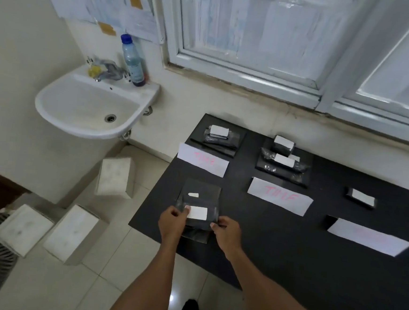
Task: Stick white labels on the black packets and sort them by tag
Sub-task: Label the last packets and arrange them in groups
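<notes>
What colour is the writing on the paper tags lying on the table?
Pink-red on white paper tags, though too blurred to read; the head view shows it.

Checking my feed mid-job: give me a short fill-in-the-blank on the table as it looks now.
1. Both hands hold a black packet bearing a ____ label.
2. The left hand has its thumb on the label's ____ edge.
3. The sink carries a bottle with a ____ cap.
4. The paper tags have ____ lettering.

Missing: white; left; blue; pink
</notes>
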A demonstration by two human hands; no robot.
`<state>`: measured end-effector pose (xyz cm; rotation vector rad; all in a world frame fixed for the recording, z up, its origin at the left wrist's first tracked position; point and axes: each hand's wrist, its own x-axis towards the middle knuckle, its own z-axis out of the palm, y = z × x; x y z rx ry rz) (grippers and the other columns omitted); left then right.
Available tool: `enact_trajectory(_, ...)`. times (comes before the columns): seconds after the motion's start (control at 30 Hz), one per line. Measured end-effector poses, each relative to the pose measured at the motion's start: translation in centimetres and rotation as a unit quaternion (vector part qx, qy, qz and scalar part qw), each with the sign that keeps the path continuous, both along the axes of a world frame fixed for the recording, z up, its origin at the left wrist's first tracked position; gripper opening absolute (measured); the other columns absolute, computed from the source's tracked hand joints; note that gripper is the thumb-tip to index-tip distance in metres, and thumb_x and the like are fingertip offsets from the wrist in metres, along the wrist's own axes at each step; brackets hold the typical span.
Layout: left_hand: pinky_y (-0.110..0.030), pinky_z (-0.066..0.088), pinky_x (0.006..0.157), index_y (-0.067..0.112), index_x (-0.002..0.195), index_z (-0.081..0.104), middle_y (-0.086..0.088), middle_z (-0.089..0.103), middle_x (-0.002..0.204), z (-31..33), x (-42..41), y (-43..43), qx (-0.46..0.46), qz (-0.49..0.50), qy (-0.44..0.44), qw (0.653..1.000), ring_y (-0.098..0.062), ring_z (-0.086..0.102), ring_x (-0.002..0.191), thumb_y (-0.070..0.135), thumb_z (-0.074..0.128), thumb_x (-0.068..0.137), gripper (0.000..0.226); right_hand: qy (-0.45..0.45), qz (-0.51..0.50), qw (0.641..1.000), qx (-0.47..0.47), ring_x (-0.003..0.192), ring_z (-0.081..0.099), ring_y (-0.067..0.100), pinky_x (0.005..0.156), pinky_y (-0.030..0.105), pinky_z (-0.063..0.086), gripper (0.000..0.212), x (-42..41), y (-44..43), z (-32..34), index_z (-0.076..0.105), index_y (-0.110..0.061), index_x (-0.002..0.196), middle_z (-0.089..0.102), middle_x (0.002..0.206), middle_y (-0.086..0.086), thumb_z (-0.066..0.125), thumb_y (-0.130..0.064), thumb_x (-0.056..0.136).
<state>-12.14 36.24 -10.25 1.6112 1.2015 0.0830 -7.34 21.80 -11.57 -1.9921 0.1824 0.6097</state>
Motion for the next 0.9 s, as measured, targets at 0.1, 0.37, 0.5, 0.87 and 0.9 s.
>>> enact_trajectory(0.1,-0.034,0.051,0.077,0.015,0.092,0.065,0.001,0.063,0.091,1.9,1.9,-1.0,-0.075,-0.020,-0.060,0.995,-0.018,0.059,0.087,0.026,0.075,0.079,0.020,0.010,-0.019,0.999,0.045,0.090,0.068,0.022,0.083,0.033,0.055,0.016,1.4,-2.3,1.7,0.067,-0.012,0.088,0.071,0.088,0.002,0.071,0.000,0.078)
enact_trajectory(0.37,-0.032,0.056,0.066,0.011,0.084,0.074,-0.008,0.071,0.087,8.1,12.8,-13.1,-0.189,-0.175,-0.129,0.958,-0.019,0.065,0.081,0.019,0.065,0.090,0.013,0.012,-0.257,0.956,0.142,0.087,0.064,0.019,0.056,0.031,0.058,0.034,9.3,-13.1,7.6,0.055,-0.010,0.093,0.063,0.097,0.007,0.077,-0.031,0.078)
enact_trajectory(0.5,-0.041,0.051,0.072,0.009,0.075,0.070,-0.011,0.067,0.079,8.5,18.8,-21.9,-0.171,-0.246,-0.121,0.946,-0.025,0.062,0.079,0.026,0.054,0.096,0.032,-0.044,-0.320,0.944,0.062,0.080,0.062,0.016,0.064,0.040,0.060,0.043,13.7,-20.9,8.7,0.052,-0.017,0.084,0.060,0.085,0.000,0.074,-0.052,0.072)
enact_trajectory(0.87,-0.042,0.053,0.085,0.000,0.117,0.060,-0.013,0.060,0.108,5.0,33.7,-37.0,-0.210,-0.152,-0.077,0.963,-0.029,0.057,0.098,0.008,0.052,0.097,0.023,-0.143,-0.105,0.957,-0.227,0.111,0.054,0.025,0.091,0.039,0.047,0.026,29.2,-38.9,4.6,0.057,-0.013,0.118,0.059,0.118,0.008,0.047,-0.014,0.095)
enact_trajectory(0.9,-0.043,0.052,0.086,-0.001,0.120,0.059,-0.013,0.058,0.109,4.4,34.4,-37.2,-0.196,-0.144,-0.066,0.968,-0.029,0.055,0.099,0.008,0.050,0.098,0.025,-0.123,-0.008,0.952,-0.279,0.128,0.043,0.027,0.103,0.041,0.041,0.046,30.1,-39.7,3.5,0.045,-0.014,0.136,0.047,0.139,0.009,0.053,-0.013,0.091)
